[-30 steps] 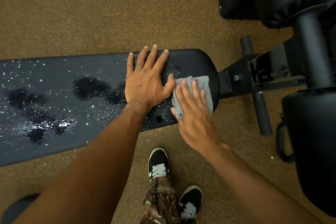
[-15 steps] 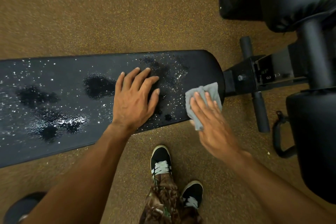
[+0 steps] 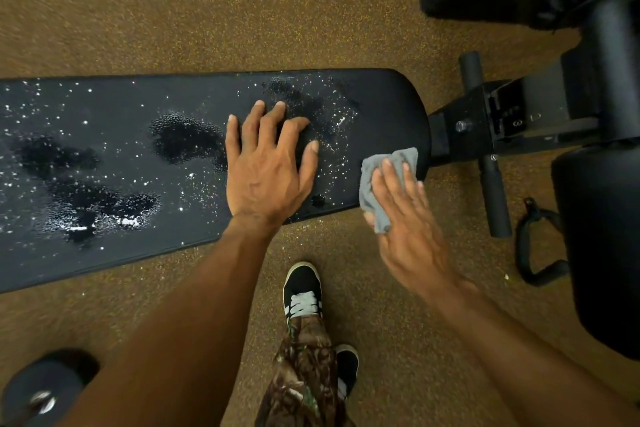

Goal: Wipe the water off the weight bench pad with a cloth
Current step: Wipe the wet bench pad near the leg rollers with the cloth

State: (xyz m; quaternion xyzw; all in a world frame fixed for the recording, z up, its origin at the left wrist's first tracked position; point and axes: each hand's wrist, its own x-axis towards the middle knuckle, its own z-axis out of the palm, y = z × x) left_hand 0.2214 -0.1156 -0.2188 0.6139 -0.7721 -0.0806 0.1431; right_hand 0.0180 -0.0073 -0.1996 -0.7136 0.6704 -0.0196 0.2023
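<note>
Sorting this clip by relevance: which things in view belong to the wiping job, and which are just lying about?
Part of the job:
- bench pad
- water pooled on it
- grey cloth
- right hand pressing the cloth
- left hand resting on the pad

Just lying about:
- padded machine
- strap handle
- dark round object, lower left

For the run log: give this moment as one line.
stage: wiping pad end | left hand: rests on weight bench pad | right hand: presses grey cloth on pad's right end | water puddles: unwiped, pad's left
</note>
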